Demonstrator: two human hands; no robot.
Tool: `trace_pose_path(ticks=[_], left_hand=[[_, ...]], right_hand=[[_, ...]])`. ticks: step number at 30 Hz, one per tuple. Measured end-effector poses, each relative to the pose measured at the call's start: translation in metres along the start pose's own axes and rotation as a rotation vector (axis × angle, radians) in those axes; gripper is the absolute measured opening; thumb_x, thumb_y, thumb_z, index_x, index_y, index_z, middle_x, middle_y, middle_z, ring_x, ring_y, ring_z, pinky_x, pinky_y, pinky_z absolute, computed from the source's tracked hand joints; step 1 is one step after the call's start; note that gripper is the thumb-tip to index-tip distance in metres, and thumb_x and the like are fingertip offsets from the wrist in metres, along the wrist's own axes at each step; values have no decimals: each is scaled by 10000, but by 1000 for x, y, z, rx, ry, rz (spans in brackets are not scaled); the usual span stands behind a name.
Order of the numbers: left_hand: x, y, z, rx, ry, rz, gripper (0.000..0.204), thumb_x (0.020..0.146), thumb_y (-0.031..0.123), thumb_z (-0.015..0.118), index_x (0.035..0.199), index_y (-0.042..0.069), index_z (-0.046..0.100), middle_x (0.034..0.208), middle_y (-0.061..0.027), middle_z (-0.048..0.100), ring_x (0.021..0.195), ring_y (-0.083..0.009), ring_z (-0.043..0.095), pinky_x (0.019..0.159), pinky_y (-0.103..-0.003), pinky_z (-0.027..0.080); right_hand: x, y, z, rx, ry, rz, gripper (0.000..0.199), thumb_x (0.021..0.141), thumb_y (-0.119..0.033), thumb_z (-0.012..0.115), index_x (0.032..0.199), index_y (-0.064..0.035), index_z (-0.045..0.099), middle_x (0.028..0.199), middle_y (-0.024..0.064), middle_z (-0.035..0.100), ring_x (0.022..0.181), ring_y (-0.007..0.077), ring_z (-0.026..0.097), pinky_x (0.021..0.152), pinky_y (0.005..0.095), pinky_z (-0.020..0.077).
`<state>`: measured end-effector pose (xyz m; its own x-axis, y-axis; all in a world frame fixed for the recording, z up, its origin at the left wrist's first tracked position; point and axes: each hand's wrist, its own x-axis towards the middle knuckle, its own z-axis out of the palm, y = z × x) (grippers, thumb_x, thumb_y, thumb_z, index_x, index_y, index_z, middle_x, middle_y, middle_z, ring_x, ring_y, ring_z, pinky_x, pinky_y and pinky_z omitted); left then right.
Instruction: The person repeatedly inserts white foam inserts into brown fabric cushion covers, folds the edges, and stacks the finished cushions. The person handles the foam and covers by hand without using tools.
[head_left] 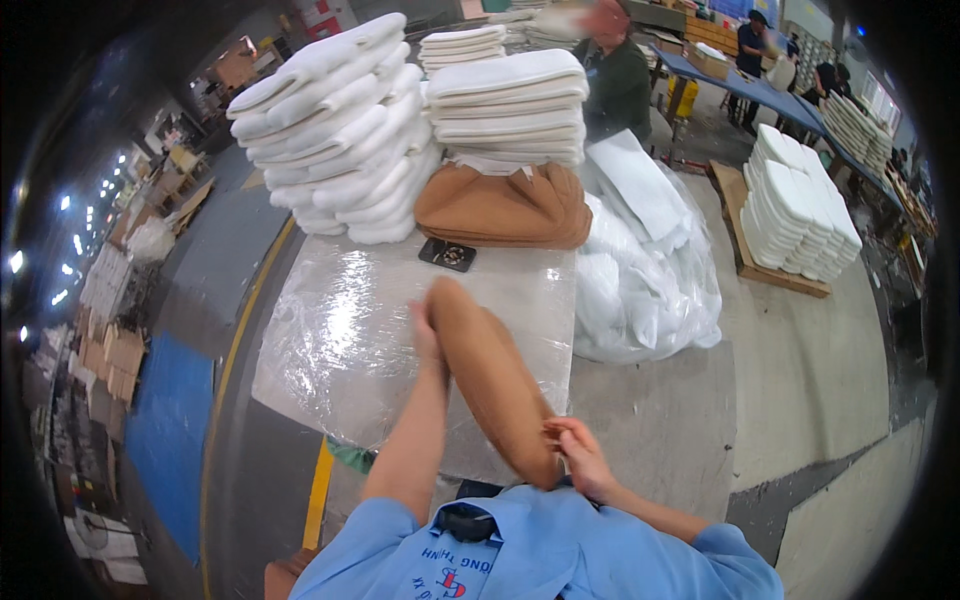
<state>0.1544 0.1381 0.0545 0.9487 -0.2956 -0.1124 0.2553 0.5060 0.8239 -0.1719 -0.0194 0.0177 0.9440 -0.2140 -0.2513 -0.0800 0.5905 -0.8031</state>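
A brown fabric-covered cushion [490, 375] is held on edge between my hands, slanting from the far left down toward my chest. My left hand [427, 332] grips its far left end, the fingers partly hidden behind the cloth. At the near right edge, my right hand [582, 455] pinches the cushion with curled fingers. Beyond it, several brown fabric covers [505, 208] are piled at the back of the plastic-wrapped table [330, 370]. A dark phone [447, 254] lies just in front of that pile.
Tall stacks of white padding [340, 130] and folded white pads [508, 105] rise at the table's back. A clear bag of white padding [640, 290] stands to the right. Farther right, white pads [795, 205] sit on a wooden pallet [780, 275]. A person [615, 85] stands behind the stacks.
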Motion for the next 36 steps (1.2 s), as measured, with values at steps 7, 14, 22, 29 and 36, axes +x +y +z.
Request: trace_pose_path(ticks=[7,14,22,29,36], left_hand=[[-106,-101,14,-66,70,-492,696,1123,583,338,1608,87,391,1596,-102,481,1447,-262,465,1239,-398,320],[-60,-86,44,69,-135,-153,656,1156,488,266,1679,92,246,1707,-101,302,1552,-239,314,1268,-383,257],[-26,-94,40,299,-86,-175,669,1145,452,268,1688,69,189,1728,-115,257,1579,-253,264,1279,-369,225],[-24,-136,-3,593,-89,-114,754,1109,439,391,1685,22,140,1743,-145,215,1596,-277,236,1289,-368,205],[-22,-158,-20,399,-91,-103,793,1104,477,406,1675,-10,150,1741,-180,211,1608,-297,212,1296,-386,182]], right_hand=[[101,14,12,-333,-134,-126,789,1126,-561,343,1659,5,211,1676,164,333,1547,296,321,1279,420,232],[200,-28,20,-200,-210,-186,780,1131,-579,266,1671,-20,195,1716,123,276,1588,244,228,1301,383,167],[236,7,28,-183,-143,-213,774,1135,-557,280,1688,-39,123,1751,105,169,1605,241,173,1304,381,155],[227,66,3,-261,0,-74,689,1149,-482,348,1681,-75,183,1667,69,317,1520,218,329,1259,351,276],[233,99,-14,56,125,51,641,1131,-452,451,1623,-55,344,1532,58,499,1366,171,519,1168,324,415]])
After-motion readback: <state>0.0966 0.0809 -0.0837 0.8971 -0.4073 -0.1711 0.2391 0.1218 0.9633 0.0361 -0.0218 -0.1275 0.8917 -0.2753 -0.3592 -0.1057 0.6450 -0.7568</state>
